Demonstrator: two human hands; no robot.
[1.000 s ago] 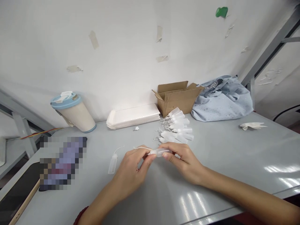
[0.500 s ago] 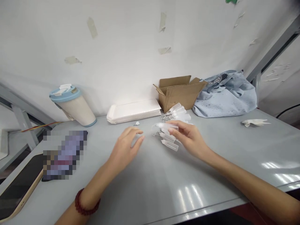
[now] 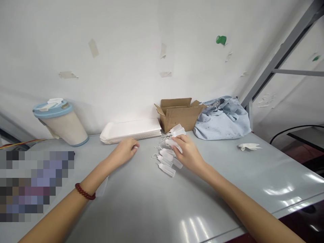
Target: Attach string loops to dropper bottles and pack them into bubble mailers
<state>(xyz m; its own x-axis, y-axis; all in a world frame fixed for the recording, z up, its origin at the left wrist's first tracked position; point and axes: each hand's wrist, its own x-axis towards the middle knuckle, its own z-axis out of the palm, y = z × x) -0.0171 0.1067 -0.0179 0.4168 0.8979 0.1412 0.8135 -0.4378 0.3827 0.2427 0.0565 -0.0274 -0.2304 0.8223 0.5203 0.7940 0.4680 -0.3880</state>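
My left hand is closed in a pinch on a small white piece, mostly hidden by the fingers, just in front of the stack of white envelopes. The thumb and fingers of my right hand close around a small translucent plastic bottle with a thin white loop at its end. Several similar bottles lie in a loose row on the grey table, left of and below this hand. More are bunched behind it, against the cardboard box.
White envelopes are stacked by the wall, right of a tilted cream tumbler with a blue lid. A pale blue cloth bag and a crumpled tissue lie right. A translucent flat piece shows beside my left wrist.
The view has swung right. My left hand has closed on the small white piece that lay near the envelopes. My right hand has moved back toward the bunched bottles; several bottles lie left of it.
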